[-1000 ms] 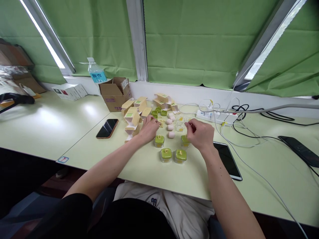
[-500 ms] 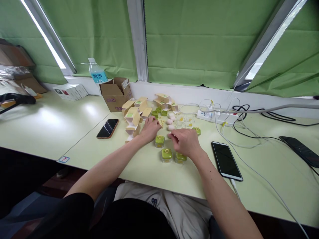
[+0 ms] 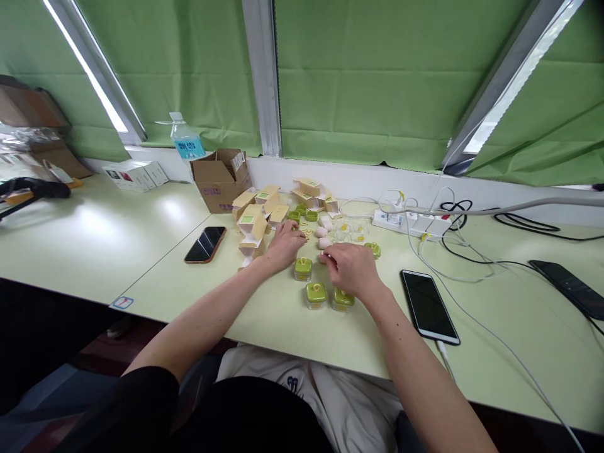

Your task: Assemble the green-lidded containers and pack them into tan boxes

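Observation:
My left hand [image 3: 284,245] rests on the table, fingers bent and drawn together beside small yellow rings [image 3: 307,232]; what lies under its fingertips is hidden. My right hand [image 3: 352,267] is closed, thumb and forefinger pinched around a small pale pink piece, mostly covered by the fingers. More soft-looking pale pink pieces [image 3: 322,232] lie just beyond it. Between and below the hands stand small clear containers with green lids: one container [image 3: 302,268], another [image 3: 316,294], and a third [image 3: 343,298] partly under my right wrist. Loose green lids [image 3: 310,215] and clear containers [image 3: 343,233] sit further back.
Opened cardboard packets [image 3: 251,223] and a brown box [image 3: 221,182] stand behind my left hand. One phone [image 3: 205,245] lies left, another phone [image 3: 429,306] right with a cable. A power strip [image 3: 410,222] with tangled cords is at the back right. A water bottle [image 3: 187,139] stands behind the box.
Both hands stay almost in place. The whole view has shifted very slightly; nothing is visibly taken up or let go.

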Tool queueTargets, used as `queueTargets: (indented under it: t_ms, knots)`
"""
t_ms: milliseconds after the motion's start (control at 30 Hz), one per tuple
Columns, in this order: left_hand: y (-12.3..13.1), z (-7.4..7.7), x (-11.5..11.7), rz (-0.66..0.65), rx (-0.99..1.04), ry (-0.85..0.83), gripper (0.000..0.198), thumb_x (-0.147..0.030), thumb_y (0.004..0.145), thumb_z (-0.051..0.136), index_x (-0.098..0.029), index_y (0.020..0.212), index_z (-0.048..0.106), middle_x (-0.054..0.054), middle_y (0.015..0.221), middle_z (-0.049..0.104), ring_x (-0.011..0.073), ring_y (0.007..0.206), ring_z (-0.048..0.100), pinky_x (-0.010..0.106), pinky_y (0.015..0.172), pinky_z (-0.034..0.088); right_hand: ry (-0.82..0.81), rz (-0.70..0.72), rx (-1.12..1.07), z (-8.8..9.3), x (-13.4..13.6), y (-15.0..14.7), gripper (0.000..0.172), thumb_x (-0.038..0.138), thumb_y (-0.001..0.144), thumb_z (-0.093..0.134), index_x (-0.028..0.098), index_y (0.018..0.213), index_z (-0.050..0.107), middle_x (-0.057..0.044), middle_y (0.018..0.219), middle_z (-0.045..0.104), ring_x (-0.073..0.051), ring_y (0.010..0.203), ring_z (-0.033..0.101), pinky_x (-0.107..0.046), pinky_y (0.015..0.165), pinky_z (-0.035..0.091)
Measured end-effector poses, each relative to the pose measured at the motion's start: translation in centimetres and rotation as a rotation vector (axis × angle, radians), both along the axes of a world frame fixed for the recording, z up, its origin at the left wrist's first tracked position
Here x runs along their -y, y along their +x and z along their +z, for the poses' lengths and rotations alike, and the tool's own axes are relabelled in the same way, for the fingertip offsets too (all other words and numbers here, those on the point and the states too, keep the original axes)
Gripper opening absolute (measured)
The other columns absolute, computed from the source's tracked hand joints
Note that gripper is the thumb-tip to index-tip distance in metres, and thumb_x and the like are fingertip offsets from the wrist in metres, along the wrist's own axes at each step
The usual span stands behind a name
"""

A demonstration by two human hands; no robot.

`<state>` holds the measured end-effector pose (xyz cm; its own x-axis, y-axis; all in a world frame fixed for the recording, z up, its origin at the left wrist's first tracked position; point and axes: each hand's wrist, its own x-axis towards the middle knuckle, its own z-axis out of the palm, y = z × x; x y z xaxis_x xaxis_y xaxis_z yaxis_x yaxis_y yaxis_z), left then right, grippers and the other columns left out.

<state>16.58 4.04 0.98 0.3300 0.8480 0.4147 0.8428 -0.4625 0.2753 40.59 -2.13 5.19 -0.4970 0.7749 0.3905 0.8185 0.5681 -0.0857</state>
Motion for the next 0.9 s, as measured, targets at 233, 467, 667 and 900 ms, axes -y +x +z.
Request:
queueTargets:
  t_ms: [233, 467, 667, 900]
  knots:
    - [0.6, 1.7, 1.1, -0.128, 0.424, -0.089, 0.017, -0.027, 0.098, 0.075, -0.031, 0.102, 0.091, 0.006, 0.112, 0.088, 0.0325, 0.129, 0.066, 0.053, 0.116, 0.056, 0.080, 0.017, -0.086, -0.2, -0.6, 0.0, 0.040, 0.010, 0.102, 0.064, 0.021, 0.138, 0.075, -0.011, 0.123, 0.085, -0.030, 0.110, 0.074, -0.038, 0.083, 0.048]
    - [1.9, 2.8, 2.7, -0.298, 0.687, -0.282, 0.013, -0.040, 0.090, 0.083, -0.027, 0.088, 0.086, 0.007, 0.103, 0.086, 0.0266, 0.107, 0.079, 0.046, 0.105, 0.063, 0.089, 0.091, -0.186, -0.7, -1.3, -0.2, 0.023, 0.013, 0.106, 0.062, 0.022, 0.119, 0.079, -0.011, 0.114, 0.085, -0.030, 0.105, 0.074, -0.039, 0.090, 0.051]
    - [1.4, 2.8, 2.4, -0.295, 0.821, -0.332, 0.038, -0.044, 0.092, 0.085, -0.023, 0.122, 0.074, 0.009, 0.101, 0.086, 0.0271, 0.102, 0.083, 0.043, 0.096, 0.064, 0.114, 0.138, -0.295, -0.8, -1.4, 0.0, 0.018, 0.018, 0.109, 0.059, 0.022, 0.109, 0.077, -0.011, 0.108, 0.081, -0.029, 0.102, 0.072, -0.037, 0.088, 0.052]
    - [0.3, 1.4, 1.6, 0.215, 0.153, -0.009, 0.039, -0.017, 0.101, 0.064, -0.016, 0.139, 0.068, 0.022, 0.130, 0.075, 0.0431, 0.145, 0.052, 0.055, 0.114, 0.051, 0.161, 0.044, -0.358, -0.4, -0.9, 0.2, 0.018, 0.026, 0.113, 0.057, 0.023, 0.113, 0.074, -0.011, 0.110, 0.081, -0.027, 0.098, 0.073, -0.035, 0.080, 0.049]
